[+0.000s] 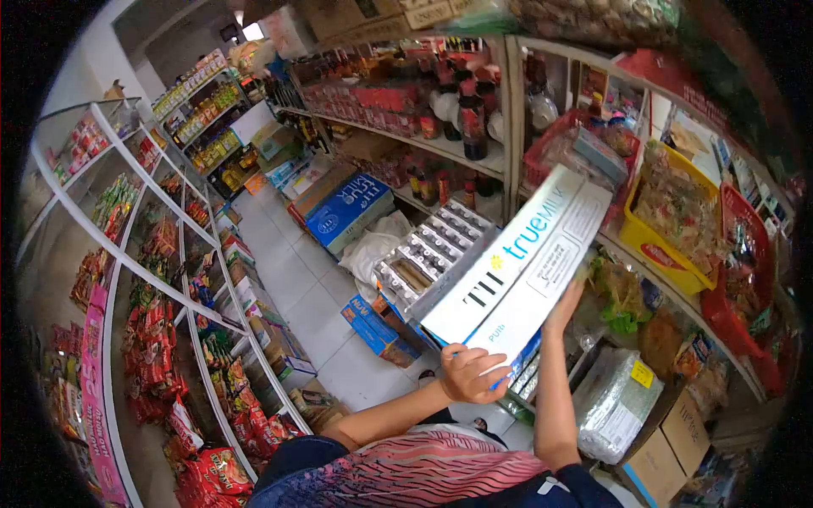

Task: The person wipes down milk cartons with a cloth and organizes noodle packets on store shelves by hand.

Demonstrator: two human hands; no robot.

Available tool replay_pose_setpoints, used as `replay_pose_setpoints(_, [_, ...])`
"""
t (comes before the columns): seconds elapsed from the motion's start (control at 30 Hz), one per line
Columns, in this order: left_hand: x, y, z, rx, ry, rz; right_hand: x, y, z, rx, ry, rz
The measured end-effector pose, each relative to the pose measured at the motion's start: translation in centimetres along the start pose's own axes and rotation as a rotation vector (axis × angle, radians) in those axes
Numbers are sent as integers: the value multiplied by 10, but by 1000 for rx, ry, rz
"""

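A long white TH true MILK carton case [517,258] is raised in front of me, tilted up toward the right-hand shelves. Its open side shows rows of small milk packs [428,250]. My left hand [470,372] grips the near bottom corner of the case. My right hand [566,306] presses against its right underside. More milk packs [529,372] lie stacked just under the case.
Shelves [457,148] with bottles and sauces run along the right; a yellow basket [669,216] and a red basket [745,271] hold snacks. Wire racks [169,279] of packaged snacks line the left. Blue cartons [351,212] and boxes [377,326] stand on the tiled aisle floor [313,305].
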State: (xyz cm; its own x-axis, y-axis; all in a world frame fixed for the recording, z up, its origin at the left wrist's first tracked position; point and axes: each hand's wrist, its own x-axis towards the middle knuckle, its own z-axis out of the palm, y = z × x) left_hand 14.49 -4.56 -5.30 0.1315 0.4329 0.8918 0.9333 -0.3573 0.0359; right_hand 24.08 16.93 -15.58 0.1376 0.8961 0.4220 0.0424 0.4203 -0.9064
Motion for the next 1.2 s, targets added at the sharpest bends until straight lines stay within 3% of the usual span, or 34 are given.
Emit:
replay_pose_setpoints(0.07, [-5,-1,3,21,7,23,42,-47,-1,-107,-9,-234])
replay_pose_setpoints(0.1, [-4,0,3,33,-20,33,59,-15,-2,-109,15,-114])
replay_pose_setpoints(0.23, [2,-1,1,10,-56,55,83,-1,-1,13,90,104])
replay_pose_setpoints(0.33, [4,-1,-2,47,-78,60,44,120,9,57,60,331])
replay_pose_setpoints(0.4, [3,-1,-2,31,-101,47,41,78,1,142,24,401])
replay_pose_setpoints(0.47, [2,0,-3,36,-113,41,47,62,3,150,90,305])
replay_pose_setpoints(0.53, [3,-1,-4,41,-120,49,70,39,5,23,146,386])
replay_pose_setpoints(0.6, [3,0,-5,43,-138,48,91,3,-1,190,88,184])
replay_pose_setpoints(0.63, [3,0,-6,43,-150,48,89,9,-1,192,88,184])
replay_pose_setpoints(0.73, [2,0,-4,23,-127,48,65,67,-10,-179,-27,220])
replay_pose_setpoints(0.77, [3,0,-4,23,-126,45,47,114,-10,-544,-35,85])
replay_pose_setpoints(0.9, [3,0,-1,24,-112,39,38,140,-21,-644,-25,-59])
replay_pose_setpoints(0.97, [3,1,-4,17,-106,28,61,145,-26,-748,-274,116])
replay_pose_setpoints(1.03, [2,3,-3,11,-76,-6,80,148,-25,-629,-232,-14])
replay_pose_setpoints(1.1, [3,3,-2,42,-53,-7,87,148,-28,-724,-322,-44])
replay_pose_setpoints(1.17, [2,6,-2,53,-37,-18,82,137,-29,-615,-316,25])
replay_pose_setpoints(1.2, [3,6,-2,44,-40,-29,75,154,-28,-711,-255,-25])
